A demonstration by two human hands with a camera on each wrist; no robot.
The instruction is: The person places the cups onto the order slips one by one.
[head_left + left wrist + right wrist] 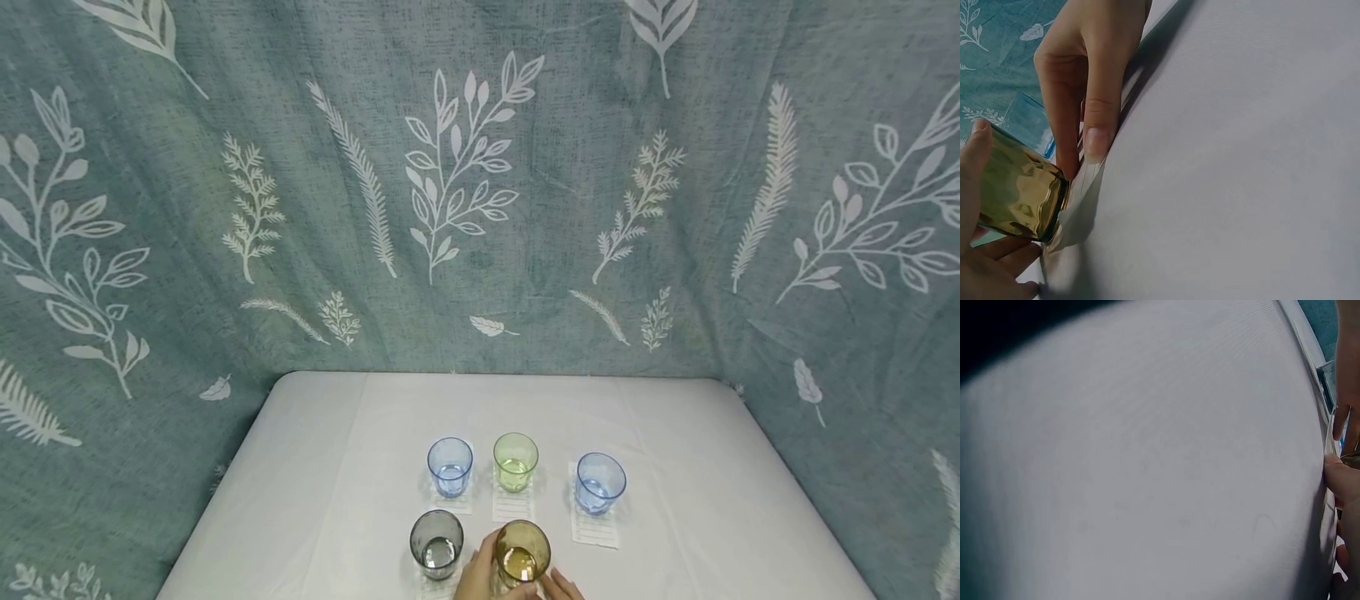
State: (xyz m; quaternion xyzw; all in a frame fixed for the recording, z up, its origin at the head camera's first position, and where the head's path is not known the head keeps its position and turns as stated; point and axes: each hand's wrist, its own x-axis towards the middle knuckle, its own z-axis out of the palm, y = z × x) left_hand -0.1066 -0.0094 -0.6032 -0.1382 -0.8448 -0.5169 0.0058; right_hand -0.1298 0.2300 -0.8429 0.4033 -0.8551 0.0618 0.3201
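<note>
My left hand holds an amber glass tumbler near the front of the table, its fingers around the glass's side. In the left wrist view the left hand is cut off by the frame's edge. The right hand pinches a thin paper slip between thumb and finger, close by the base of the tumbler. Only part of the right hand shows in the right wrist view. Just left of the amber tumbler stands a grey glass tumbler.
Behind stand a blue tumbler, a green tumbler and, farther right, another blue tumbler. Lined paper slips lie under these glasses. A white cloth covers the table; patterned green curtains surround it.
</note>
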